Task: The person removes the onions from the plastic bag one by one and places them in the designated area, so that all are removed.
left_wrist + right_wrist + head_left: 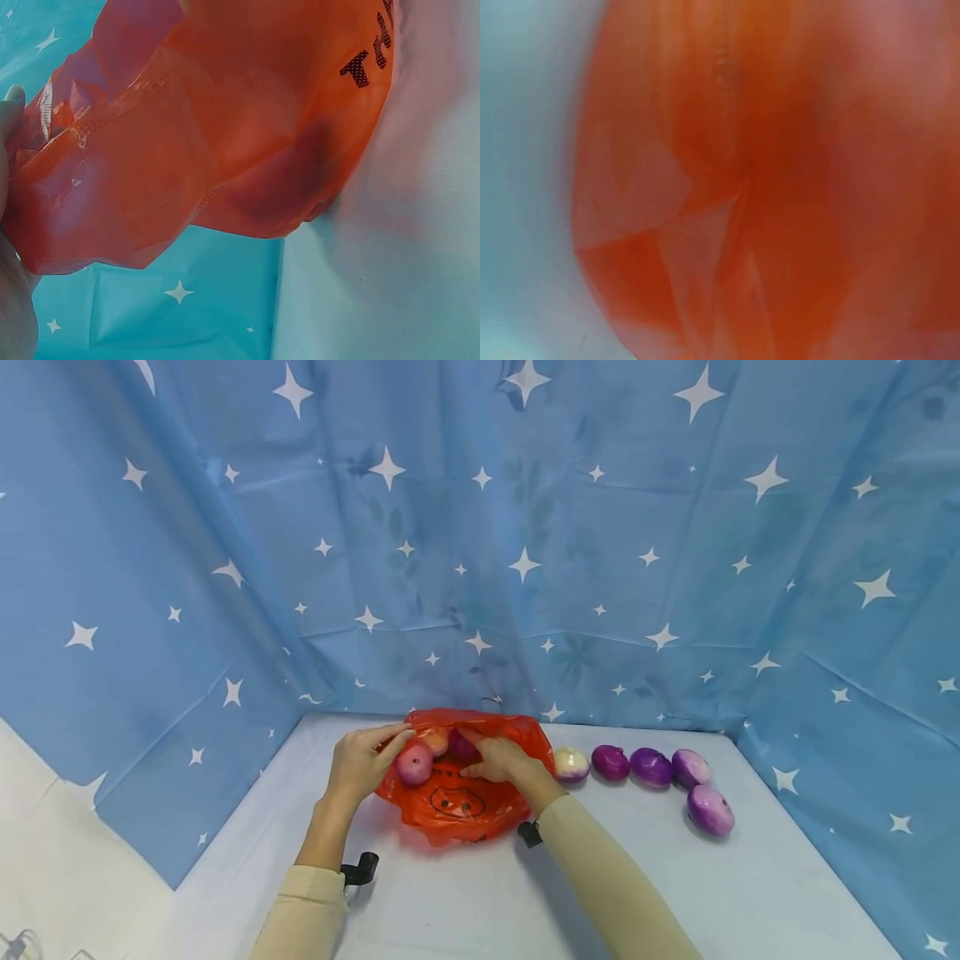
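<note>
A red plastic bag with black print lies on the table, its mouth held open. My left hand pinches the bag's rim at the left; in the left wrist view, part of that hand shows beside the stretched red plastic. Inside the mouth are a pink round fruit or vegetable, a paler orange-looking one and a dark purple onion. My right hand reaches into the bag from the right, fingers extended at the purple onion and thumb spread apart. Blurred red plastic fills most of the right wrist view.
To the right of the bag, a white-and-purple onion, a dark purple onion, another purple one and two lighter purple ones form a curved row. Blue star-patterned curtains enclose the white table at the back and sides.
</note>
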Action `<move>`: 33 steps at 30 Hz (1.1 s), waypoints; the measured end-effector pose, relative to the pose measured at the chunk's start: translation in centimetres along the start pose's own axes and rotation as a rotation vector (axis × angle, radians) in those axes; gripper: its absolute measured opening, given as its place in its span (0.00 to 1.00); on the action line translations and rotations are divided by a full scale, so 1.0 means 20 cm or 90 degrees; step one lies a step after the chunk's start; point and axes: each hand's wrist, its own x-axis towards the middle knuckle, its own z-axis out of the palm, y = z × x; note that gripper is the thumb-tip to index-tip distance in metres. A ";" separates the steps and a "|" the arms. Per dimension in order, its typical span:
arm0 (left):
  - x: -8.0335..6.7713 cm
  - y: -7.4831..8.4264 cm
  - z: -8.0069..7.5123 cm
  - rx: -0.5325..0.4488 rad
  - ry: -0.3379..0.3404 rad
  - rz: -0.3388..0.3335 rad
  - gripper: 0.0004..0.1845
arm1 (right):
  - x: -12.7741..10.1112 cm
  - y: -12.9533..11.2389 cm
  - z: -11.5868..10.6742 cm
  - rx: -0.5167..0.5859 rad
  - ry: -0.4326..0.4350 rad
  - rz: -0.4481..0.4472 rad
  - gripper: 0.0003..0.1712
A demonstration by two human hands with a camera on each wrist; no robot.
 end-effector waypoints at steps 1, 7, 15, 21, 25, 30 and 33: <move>0.00 0.00 0.00 -0.001 -0.002 -0.002 0.11 | 0.00 0.00 0.00 -0.002 0.000 0.000 0.53; 0.00 0.00 0.00 -0.004 -0.010 -0.011 0.11 | 0.02 0.00 0.02 -0.017 0.019 -0.005 0.48; 0.00 0.00 -0.01 -0.004 -0.006 -0.010 0.11 | 0.05 0.00 0.05 -0.044 0.058 -0.022 0.43; -0.01 0.01 0.00 -0.003 -0.007 -0.010 0.11 | 0.06 -0.02 0.07 -0.064 0.064 -0.026 0.43; -0.01 0.01 0.00 -0.002 -0.007 -0.015 0.11 | 0.07 -0.02 0.08 -0.080 0.073 -0.027 0.39; 0.00 0.01 0.00 -0.006 -0.007 -0.013 0.11 | 0.06 -0.01 0.08 -0.094 0.088 -0.053 0.41; 0.00 0.01 0.00 -0.005 -0.007 -0.011 0.11 | 0.05 -0.01 0.07 -0.068 0.085 -0.062 0.43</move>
